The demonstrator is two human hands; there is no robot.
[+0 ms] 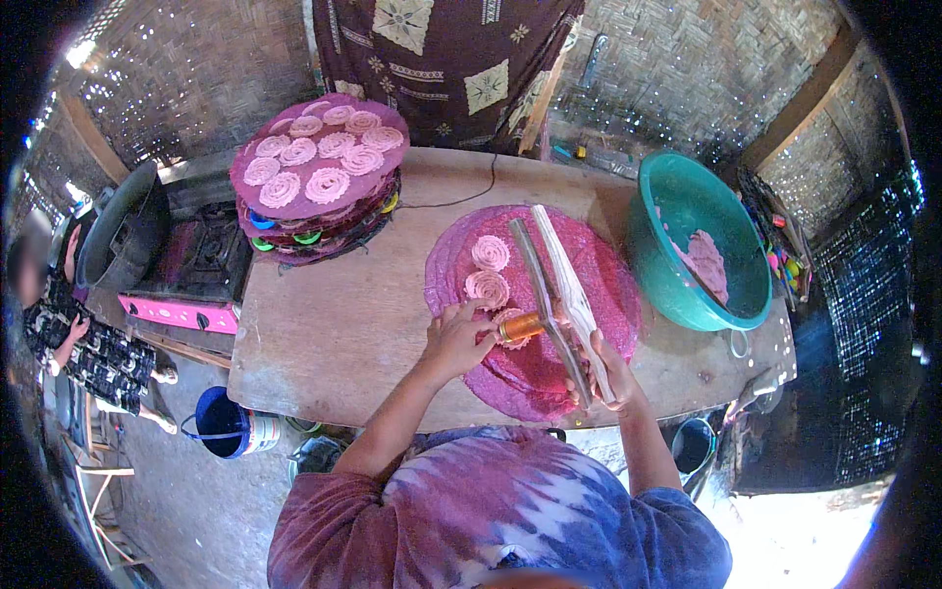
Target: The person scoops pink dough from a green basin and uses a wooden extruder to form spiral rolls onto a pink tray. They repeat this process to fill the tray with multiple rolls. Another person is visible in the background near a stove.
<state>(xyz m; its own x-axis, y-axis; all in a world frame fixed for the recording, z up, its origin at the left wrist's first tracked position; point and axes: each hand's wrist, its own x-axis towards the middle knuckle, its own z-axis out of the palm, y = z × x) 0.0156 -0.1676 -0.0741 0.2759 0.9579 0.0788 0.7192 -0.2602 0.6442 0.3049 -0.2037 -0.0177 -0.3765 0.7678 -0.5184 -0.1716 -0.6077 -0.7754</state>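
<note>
My right hand (612, 373) grips a lever-type dough press (567, 312) by the near ends of its two long wooden handles. Its orange-brown cylinder (520, 328) points left, over a coiled pink dough piece (512, 342) that it partly covers. Beside the cylinder's end is my left hand (457, 340), its fingers bent and apart. Whether the fingertips touch the cylinder or the dough is hard to tell. Two more pink dough swirls (490, 253) lie farther back on a round magenta mesh-covered tray (613, 285) under the press.
Back left, a stack of round trays (316, 221) bears several pink swirls. A green basin (653, 250) with pink dough (708, 263) stands right. Left of the table are a pink-fronted stove (182, 312), a dark wok (123, 231), a blue bucket (221, 422) and another person (83, 339).
</note>
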